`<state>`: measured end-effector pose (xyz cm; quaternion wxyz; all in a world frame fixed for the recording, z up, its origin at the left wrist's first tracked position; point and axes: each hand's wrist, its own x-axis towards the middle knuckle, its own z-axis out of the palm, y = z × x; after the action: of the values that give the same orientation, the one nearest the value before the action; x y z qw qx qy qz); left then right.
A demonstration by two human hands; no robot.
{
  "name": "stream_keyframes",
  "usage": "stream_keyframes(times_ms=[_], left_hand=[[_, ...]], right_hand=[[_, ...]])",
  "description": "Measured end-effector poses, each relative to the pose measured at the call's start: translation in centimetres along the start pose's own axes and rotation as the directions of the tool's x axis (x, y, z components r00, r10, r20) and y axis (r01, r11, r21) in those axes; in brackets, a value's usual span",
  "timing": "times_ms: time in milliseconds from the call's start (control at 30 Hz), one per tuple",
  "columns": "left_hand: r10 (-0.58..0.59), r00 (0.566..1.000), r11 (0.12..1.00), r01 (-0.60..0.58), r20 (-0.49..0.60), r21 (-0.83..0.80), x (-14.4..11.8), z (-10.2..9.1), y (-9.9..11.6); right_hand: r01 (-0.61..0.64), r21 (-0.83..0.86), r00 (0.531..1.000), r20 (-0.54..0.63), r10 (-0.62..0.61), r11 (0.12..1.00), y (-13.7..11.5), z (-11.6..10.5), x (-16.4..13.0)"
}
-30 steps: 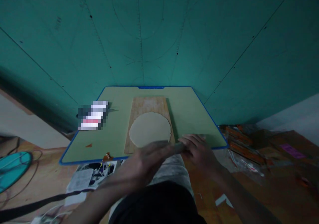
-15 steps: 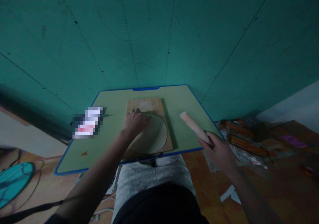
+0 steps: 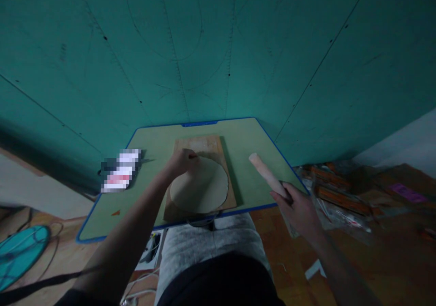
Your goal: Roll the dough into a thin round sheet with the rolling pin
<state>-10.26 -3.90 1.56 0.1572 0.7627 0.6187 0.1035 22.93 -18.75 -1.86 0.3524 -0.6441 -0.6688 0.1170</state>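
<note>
Pale dough (image 3: 200,190) is lying on the board (image 3: 208,143), the left hand (image 3: 184,160) curling its fingers at the far left rim; whether they are gripping it cannot be told. The right hand (image 3: 297,204) is holding the pin (image 3: 267,174) by its near end, over the desk (image 3: 240,145) towards the right edge. An orange scrap (image 3: 116,213) is lying near the front left corner.

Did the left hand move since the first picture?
Yes. The left hand was by the near edge of the wooden board. Measured against that board, it's now farther away, near the dough's far-left edge.
</note>
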Motion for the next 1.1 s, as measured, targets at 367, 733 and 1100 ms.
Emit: stream_keyframes(times_ms=[367,733,1100], left_hand=[[0.031,0.970,0.999,-0.020,-0.241,0.047,-2.3,1.3,-1.9],[0.144,0.976,0.974,-0.110,-0.166,0.200,-4.6,5.1,-0.8],[-0.094,0.936,0.881,-0.080,-0.339,-0.466,-7.8,5.4,-0.4]], right_hand=[[0.043,-0.017,0.994,0.101,-0.041,0.999,0.1,0.6,1.1],[0.358,-0.171,0.898,0.333,-0.288,0.918,-3.8,4.1,3.9],[0.490,-0.189,0.846,0.337,-0.412,0.851,-10.0,8.9,4.7]])
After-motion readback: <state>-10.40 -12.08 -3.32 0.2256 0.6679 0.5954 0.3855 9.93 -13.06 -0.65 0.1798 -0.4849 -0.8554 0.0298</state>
